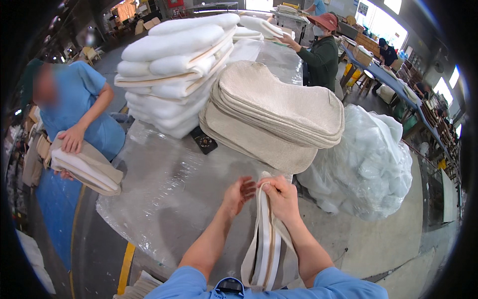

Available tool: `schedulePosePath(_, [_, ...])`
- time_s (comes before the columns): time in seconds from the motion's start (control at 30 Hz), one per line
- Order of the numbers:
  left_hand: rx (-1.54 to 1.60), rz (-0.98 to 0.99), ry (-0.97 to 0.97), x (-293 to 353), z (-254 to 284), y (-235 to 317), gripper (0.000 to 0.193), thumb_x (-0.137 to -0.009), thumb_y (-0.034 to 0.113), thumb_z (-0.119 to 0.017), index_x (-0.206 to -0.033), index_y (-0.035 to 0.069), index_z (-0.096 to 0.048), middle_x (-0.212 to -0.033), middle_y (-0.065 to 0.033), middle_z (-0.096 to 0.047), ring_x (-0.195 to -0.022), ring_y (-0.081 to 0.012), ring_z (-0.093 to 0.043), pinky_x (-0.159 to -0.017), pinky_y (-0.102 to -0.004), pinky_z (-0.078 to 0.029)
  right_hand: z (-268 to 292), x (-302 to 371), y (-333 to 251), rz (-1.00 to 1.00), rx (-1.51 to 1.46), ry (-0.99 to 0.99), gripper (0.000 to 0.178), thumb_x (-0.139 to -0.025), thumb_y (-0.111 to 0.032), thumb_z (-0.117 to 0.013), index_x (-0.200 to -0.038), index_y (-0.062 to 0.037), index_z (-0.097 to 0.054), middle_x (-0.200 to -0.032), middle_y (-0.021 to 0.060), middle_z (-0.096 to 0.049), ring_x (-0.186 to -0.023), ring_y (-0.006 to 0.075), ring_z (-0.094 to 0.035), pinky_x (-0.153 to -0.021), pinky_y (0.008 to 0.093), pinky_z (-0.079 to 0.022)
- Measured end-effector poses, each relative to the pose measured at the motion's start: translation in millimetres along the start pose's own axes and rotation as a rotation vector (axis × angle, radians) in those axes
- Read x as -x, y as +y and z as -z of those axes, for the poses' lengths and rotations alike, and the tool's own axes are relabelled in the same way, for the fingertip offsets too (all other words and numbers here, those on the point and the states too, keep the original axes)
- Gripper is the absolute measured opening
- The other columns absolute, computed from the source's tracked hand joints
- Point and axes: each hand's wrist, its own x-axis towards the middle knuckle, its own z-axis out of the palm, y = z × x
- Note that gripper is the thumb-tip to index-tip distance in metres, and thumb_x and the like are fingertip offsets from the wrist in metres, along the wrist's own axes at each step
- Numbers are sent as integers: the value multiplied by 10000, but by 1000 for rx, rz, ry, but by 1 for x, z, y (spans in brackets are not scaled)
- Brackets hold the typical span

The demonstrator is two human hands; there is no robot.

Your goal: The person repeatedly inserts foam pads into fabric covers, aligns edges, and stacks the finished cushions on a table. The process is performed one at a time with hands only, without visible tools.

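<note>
- Head view: right hand (280,195) grips the far end of a beige-and-white fabric piece (265,239).
- Left hand (238,195) loosely open, just beside it.
- Flat black item (205,141): markings unreadably small.

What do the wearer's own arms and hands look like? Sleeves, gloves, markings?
Left sleeve and right sleeve: plain light blue, short, ending around the elbows. Both forearms are uncovered below that. Left hand and right hand: no gloves; no watch, band or cable seen. Small rings or marks: can't tell.
</note>
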Motion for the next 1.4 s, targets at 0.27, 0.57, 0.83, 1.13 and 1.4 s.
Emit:
schedulePosePath(0.27, [192,331,-392,-17,-37,-90,535,-1112,525,-364,-1195,85,-657,-1106,-65,-689,-919,-164,-658,-816,-351,-547,7,15,-4,122,-61,167,107,-876,20,-706,-934,-63,-740,-905,53,-751,-751,219,-633,-709,335,-474])
schedulePosePath(0.57, [288,211,-194,-81,-21,-85,651,-1094,613,-335,-891,96,-673,-799,-52,-657,-688,-133,-606,-627,-330,-504,4,13,24,182,-155,142,118,-838,8,-703,-936,-50,-735,-879,91,-746,-644,205,-596,-659,330,-437])
schedulePosePath(0.83, [-230,-296,-324,-64,-61,-15,768,-1114,575,-268,-688,24,-592,-668,-63,-599,-580,-136,-527,-570,-297,-426,2,15,31,188,-253,144,104,-833,26,-693,-900,-45,-728,-833,99,-741,-602,186,-564,-619,333,-379])
schedulePosePath(1.13, [-239,-519,-403,-34,-69,1,710,-1124,510,-294,-730,5,-601,-701,-80,-617,-612,-149,-542,-574,-314,-418,1,23,29,181,-273,108,155,-825,18,-687,-952,-50,-742,-878,80,-753,-603,189,-498,-642,327,-389])
schedulePosePath(1.4, [-350,-760,-471,4,-103,26,557,-1094,384,-364,-741,27,-607,-708,-100,-618,-629,-234,-556,-630,-383,-429,16,31,14,264,-298,117,130,-845,-6,-712,-964,-48,-745,-911,92,-758,-625,199,-529,-646,336,-403])
